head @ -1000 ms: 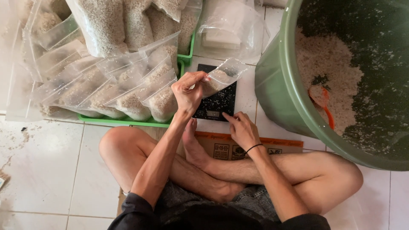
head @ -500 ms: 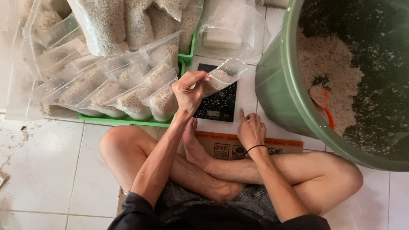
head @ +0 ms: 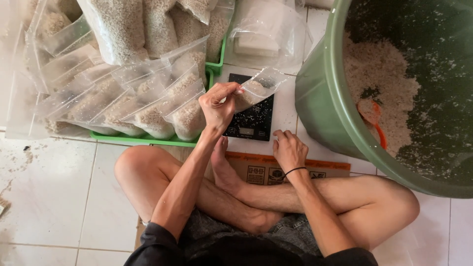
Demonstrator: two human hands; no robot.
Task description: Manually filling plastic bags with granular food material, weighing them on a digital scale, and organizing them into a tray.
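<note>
— Taking the scale [head: 252, 120] as the marker, what lies to its left?

— A green tray [head: 148, 140] touching the floor tiles, piled with filled bags [head: 123, 93] of pale grain; the nearest bag almost meets the scale's left edge.

— And over the scale?

— The left hand [head: 219, 106] hangs just above its left corner, fingers pinched on the mouth of a small clear bag [head: 256, 88], partly filled, which tilts across the scale's top edge without lying flat on it.

— Behind the scale?

— A bundle of empty bags [head: 268, 37].

— In front?

— A strip of cardboard [head: 276, 170] just below it. The right hand [head: 289, 150] rests there, fingers loosely curled, holding nothing, fingertips near the scale's lower right corner.

— To the right?

— A big green tub [head: 320, 106] crowds close, with grain and an orange scoop [head: 372, 120] inside.
</note>
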